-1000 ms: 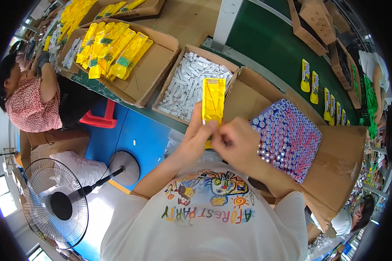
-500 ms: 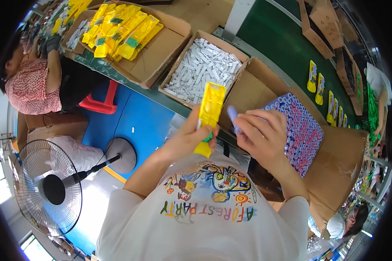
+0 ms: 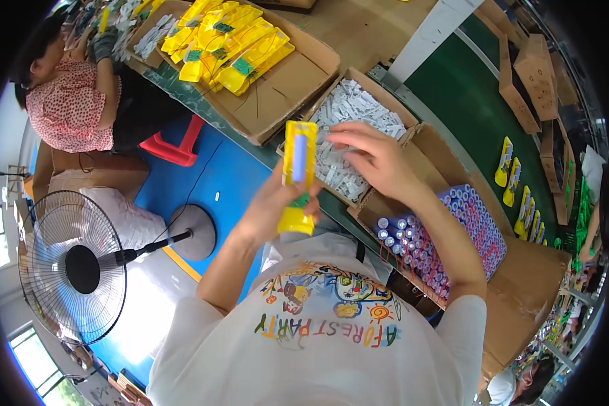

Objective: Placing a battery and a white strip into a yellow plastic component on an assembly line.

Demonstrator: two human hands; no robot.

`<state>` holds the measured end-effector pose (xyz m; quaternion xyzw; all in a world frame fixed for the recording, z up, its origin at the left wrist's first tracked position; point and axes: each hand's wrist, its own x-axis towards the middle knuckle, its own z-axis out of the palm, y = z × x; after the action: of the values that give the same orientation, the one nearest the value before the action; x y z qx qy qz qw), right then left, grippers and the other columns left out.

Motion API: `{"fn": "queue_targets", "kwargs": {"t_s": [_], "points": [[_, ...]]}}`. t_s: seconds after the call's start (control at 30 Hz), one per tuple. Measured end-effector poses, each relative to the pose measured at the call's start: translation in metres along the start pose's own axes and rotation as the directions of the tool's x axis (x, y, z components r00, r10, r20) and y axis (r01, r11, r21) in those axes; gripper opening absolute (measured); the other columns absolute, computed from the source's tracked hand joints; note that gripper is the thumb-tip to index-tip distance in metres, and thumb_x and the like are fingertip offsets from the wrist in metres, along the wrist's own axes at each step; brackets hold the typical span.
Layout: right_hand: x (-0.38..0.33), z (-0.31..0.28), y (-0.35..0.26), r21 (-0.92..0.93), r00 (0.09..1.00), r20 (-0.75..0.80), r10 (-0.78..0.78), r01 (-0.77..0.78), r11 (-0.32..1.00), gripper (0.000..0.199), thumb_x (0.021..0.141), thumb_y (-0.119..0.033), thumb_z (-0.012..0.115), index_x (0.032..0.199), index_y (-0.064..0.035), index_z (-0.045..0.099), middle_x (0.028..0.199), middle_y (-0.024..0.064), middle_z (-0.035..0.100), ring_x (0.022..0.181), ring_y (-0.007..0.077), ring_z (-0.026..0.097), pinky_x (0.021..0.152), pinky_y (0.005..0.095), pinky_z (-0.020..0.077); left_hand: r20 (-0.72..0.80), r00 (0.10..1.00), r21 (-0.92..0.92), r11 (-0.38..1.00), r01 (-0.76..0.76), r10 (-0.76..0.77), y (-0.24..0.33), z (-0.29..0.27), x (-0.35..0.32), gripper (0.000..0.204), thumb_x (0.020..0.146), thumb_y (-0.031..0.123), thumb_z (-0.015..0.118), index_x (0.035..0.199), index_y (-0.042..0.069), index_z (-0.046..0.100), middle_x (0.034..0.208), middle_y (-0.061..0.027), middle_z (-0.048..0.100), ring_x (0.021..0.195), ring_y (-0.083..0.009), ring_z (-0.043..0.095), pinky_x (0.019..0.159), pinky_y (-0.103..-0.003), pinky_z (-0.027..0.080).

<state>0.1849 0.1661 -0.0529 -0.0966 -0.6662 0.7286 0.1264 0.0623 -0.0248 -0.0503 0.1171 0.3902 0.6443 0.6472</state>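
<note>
My left hand (image 3: 266, 207) grips a yellow plastic housing (image 3: 294, 222), held upright in front of my chest. A purple cylindrical battery (image 3: 299, 159) lies in the upper part of this housing. Below the battery, a small green circuit board (image 3: 300, 201) shows partly between my fingers. My right hand (image 3: 379, 164) hovers over the near side of a box of small white plastic parts (image 3: 362, 105). Its fingers are apart and point toward the housing, and I see nothing held in them.
Purple cylindrical batteries (image 3: 477, 227) fill part of a carton at right. Yellow housings with boards and wires (image 3: 250, 64) lie in a box at upper left. More housings (image 3: 505, 162) sit on a green belt (image 3: 446, 88). A fan (image 3: 81, 268) and a seated co-worker (image 3: 71, 111) are leftward.
The purple battery has gone from my right hand into the yellow housing. My right hand has moved away to the white parts box, fingers opened. The whole view has shifted slightly.
</note>
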Motion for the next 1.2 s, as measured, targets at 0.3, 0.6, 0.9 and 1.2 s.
{"fn": "queue_targets", "kwargs": {"t_s": [0.3,0.6,0.9,1.2], "points": [[0.016,-0.008,0.019,-0.819,0.977,0.211,-0.029,0.192,0.541,0.011,0.075,-0.006,0.069,0.086,-0.0049,0.068,0.093,0.0084,0.062,0.093,0.0282,0.059,0.082,0.0384,0.0478,0.058,0.995,-0.294,0.954,-0.056,0.076,-0.013,-0.008,-0.005,0.043,0.086,0.016,0.046,0.127,0.015,0.034,0.095,-0.0115,0.051,0.071,-0.0229,0.055,0.070,-0.041,0.052],[0.017,-0.002,0.020,-0.845,0.942,0.336,0.011,0.296,0.445,0.014,0.072,-0.005,0.071,0.085,-0.0050,0.068,0.090,0.0089,0.063,0.093,0.0271,0.060,0.077,0.0390,0.0499,-0.036,0.996,-0.062,0.995,-0.078,0.076,-0.025,-0.005,-0.005,0.044,0.099,0.047,0.041,0.130,0.017,0.032,0.097,-0.0103,0.056,0.083,-0.0293,0.067,0.071,-0.038,0.054],[0.009,0.007,-0.021,-0.709,0.980,-0.017,-0.198,0.128,0.694,0.010,0.086,-0.007,0.063,0.096,-0.0031,0.062,0.089,0.0090,0.061,0.079,0.0242,0.060,0.073,0.0322,0.0488,-0.078,0.987,0.229,0.966,-0.122,0.143,-0.035,0.001,-0.001,0.042,0.101,0.036,0.044,0.132,0.011,0.030,0.098,-0.0114,0.057,0.074,-0.0230,0.067,0.064,-0.032,0.054],[0.004,0.008,-0.030,-0.619,0.954,-0.276,-0.122,-0.080,0.781,0.015,0.090,-0.008,0.062,0.104,-0.0026,0.058,0.090,0.0090,0.062,0.076,0.0091,0.058,0.065,0.0235,0.0474,0.145,0.974,0.274,0.939,-0.207,0.173,-0.030,0.019,0.017,0.037,0.102,0.031,0.043,0.129,0.009,0.031,0.098,-0.0107,0.057,0.074,-0.0163,0.063,0.062,-0.031,0.054]]}}
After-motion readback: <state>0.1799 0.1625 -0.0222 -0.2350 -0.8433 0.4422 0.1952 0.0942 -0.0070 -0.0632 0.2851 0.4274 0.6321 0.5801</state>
